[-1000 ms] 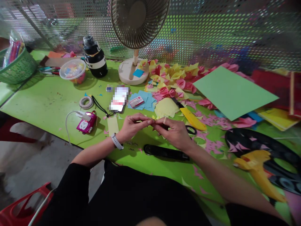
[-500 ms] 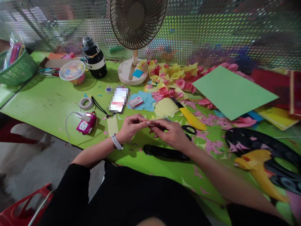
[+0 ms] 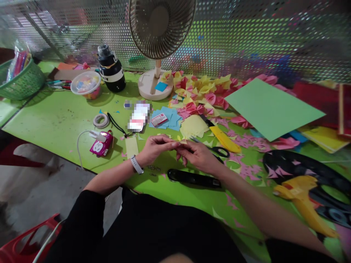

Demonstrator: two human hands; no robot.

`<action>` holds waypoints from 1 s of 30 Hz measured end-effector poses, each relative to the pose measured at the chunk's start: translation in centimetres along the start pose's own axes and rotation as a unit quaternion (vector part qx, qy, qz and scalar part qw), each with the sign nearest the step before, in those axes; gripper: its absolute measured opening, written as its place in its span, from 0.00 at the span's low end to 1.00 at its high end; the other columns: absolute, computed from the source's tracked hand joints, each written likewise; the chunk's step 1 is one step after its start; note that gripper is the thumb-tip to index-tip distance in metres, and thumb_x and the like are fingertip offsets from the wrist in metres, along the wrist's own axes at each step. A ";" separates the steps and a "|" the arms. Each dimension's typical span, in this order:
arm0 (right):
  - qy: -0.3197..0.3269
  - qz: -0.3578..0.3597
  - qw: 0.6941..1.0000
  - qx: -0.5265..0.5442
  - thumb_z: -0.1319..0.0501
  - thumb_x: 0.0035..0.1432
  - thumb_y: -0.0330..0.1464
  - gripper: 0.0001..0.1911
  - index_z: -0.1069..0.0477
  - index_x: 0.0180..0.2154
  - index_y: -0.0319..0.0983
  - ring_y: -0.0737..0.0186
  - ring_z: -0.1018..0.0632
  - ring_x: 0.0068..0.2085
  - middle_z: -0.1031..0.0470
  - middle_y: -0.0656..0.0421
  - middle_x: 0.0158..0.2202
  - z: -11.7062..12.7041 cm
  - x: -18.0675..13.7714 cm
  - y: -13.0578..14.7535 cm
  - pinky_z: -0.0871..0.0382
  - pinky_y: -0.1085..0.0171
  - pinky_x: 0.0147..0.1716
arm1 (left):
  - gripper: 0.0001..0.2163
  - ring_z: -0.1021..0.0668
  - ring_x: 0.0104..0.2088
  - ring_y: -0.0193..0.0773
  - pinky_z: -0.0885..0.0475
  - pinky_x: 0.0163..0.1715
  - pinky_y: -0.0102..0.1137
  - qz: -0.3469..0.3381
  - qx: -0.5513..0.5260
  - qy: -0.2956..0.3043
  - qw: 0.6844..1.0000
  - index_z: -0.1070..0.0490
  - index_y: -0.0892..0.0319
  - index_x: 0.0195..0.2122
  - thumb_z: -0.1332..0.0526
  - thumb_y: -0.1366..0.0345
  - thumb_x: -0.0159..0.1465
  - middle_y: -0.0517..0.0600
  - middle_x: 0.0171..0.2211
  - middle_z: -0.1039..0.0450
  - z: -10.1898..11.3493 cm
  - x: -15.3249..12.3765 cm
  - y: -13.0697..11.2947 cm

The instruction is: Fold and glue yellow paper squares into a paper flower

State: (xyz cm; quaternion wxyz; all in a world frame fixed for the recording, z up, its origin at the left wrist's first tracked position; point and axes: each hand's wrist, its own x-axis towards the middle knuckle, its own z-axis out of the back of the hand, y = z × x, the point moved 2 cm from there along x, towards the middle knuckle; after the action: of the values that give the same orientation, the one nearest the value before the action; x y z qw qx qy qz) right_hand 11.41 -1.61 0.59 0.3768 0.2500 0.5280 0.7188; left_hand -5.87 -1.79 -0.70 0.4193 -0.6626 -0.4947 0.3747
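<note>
Green worktop (image 3: 55, 120), littered with paper, stands against a perforated metal panel (image 3: 246, 40). Left hand (image 3: 157, 148) and right hand (image 3: 201, 155) meet above the near part of the worktop, fingertips together. Fingers of both hands are closed in a pinch on one small yellow paper (image 3: 181, 142), mostly hidden by them; its exact shape cannot be told.

Handling, as judged: a piece this small calls for light pressure from the fingertips. One hand should steady it while the other works the edge, with creases pressed evenly. Squeezing hard risks crumpling or tearing it. Raising it slightly clear of the fingers would expose the edges for checking.

Count of items: hands, two; fan (image 3: 160, 22), one; black bottle (image 3: 112, 75), one; lidded tub (image 3: 87, 86), one; green basket (image 3: 24, 84), one; tape roll (image 3: 100, 120), one; phone (image 3: 139, 116), one, its screen blurred; pink power adapter (image 3: 101, 146), one; yellow cutter (image 3: 225, 140), one; scissors (image 3: 221, 151), one pair, just beyond the right hand; yellow glue gun (image 3: 301, 193), one; large green sheet (image 3: 274, 109), one. One long black tool (image 3: 193, 179), possibly a stapler, lies on the near side of the hands. Blue squares (image 3: 173, 116) and yellow sheets (image 3: 194, 127) overlap, so neither total can be verified. Pink scraps (image 3: 249, 140) are numerous and not countable.
</note>
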 end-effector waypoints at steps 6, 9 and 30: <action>-0.045 -0.012 0.999 0.027 0.40 0.62 0.48 0.18 0.29 0.40 0.40 0.66 0.24 0.21 0.22 0.58 0.29 -0.4 -0.2 0.0 0.28 0.66 0.22 | 0.12 0.25 0.27 0.28 0.28 0.34 0.29 -0.027 -0.011 -0.027 0.999 0.23 0.61 0.25 0.23 0.62 0.46 0.45 0.25 0.26 0.1 -0.1 0.2; -0.037 -0.011 0.998 0.041 0.41 0.63 0.48 0.18 0.29 0.38 0.39 0.68 0.26 0.19 0.24 0.60 0.27 -0.3 -0.2 -0.1 0.30 0.67 0.20 | 0.12 0.24 0.30 0.30 0.28 0.36 0.30 -0.029 -0.010 -0.019 0.999 0.21 0.60 0.28 0.23 0.61 0.48 0.46 0.28 0.24 0.0 -0.2 0.2; -0.010 0.011 0.998 0.068 0.44 0.66 0.46 0.16 0.33 0.37 0.40 0.69 0.25 0.19 0.26 0.63 0.26 -0.2 -0.1 -0.2 0.30 0.69 0.19 | 0.08 0.25 0.30 0.30 0.28 0.34 0.29 -0.084 0.043 0.005 0.996 0.20 0.58 0.29 0.25 0.61 0.52 0.46 0.28 0.27 0.3 -0.1 0.1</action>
State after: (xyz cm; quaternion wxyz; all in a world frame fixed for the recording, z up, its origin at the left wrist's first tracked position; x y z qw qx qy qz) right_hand 11.42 -1.74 0.33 0.3561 0.2885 0.5691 0.6827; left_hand -6.14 -1.84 -0.88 0.4799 -0.6019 -0.5300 0.3557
